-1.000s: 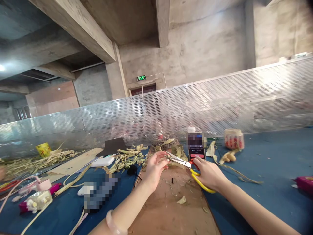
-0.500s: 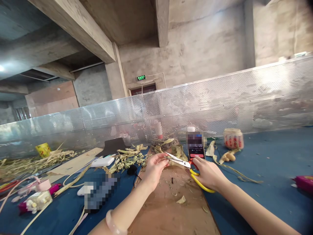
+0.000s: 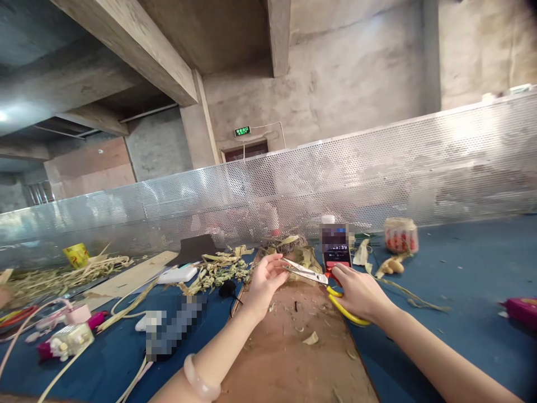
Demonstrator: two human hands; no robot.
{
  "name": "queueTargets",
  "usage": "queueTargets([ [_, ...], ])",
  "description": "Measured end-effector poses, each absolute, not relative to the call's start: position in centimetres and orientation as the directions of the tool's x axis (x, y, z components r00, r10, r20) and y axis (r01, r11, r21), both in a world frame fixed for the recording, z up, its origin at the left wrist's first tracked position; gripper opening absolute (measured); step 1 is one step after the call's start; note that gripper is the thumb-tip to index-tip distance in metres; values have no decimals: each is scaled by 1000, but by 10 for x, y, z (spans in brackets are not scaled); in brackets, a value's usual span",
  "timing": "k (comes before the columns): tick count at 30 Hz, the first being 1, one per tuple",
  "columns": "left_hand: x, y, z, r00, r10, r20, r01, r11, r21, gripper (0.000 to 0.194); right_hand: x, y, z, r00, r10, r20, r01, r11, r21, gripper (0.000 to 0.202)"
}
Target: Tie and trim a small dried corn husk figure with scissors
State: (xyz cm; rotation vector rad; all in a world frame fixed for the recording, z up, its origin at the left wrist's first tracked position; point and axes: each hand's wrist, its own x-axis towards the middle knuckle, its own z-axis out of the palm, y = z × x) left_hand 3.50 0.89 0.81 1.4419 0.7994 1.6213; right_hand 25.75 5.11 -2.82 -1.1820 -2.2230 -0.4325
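Scissors (image 3: 309, 274) with yellow and red handles are gripped in my right hand (image 3: 359, 292), their blades parted and pointing left. At the blade tips is my left hand (image 3: 263, 284), thumb and fingers drawn together. Whatever is pinched there is too small to make out. A pale bangle (image 3: 200, 382) circles my left wrist. Both hands are above a brown board (image 3: 300, 358) strewn with dry scraps. Just behind the blades lies a heap of dried husk leaves (image 3: 308, 258). A phone (image 3: 336, 254) stands upright behind my right hand.
Braided dry plant material (image 3: 226, 271), a white box (image 3: 177, 275) and cables lie to the left on the blue table (image 3: 461, 268). A red-patterned jar (image 3: 401, 236) stands at the right. Perforated metal sheeting (image 3: 356, 173) runs along the back.
My left hand has shifted slightly by the blade tips, and its fingers are a little more curled. The scissors and my right hand have barely moved. A blurred shape appears at the far left edge.
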Motion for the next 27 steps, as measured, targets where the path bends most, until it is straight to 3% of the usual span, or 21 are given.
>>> queueTargets([
  [27, 32, 11, 3, 36, 879, 476, -84, -472, 878, 42, 258, 53, -29, -446, 655, 610, 843, 536, 40, 24],
])
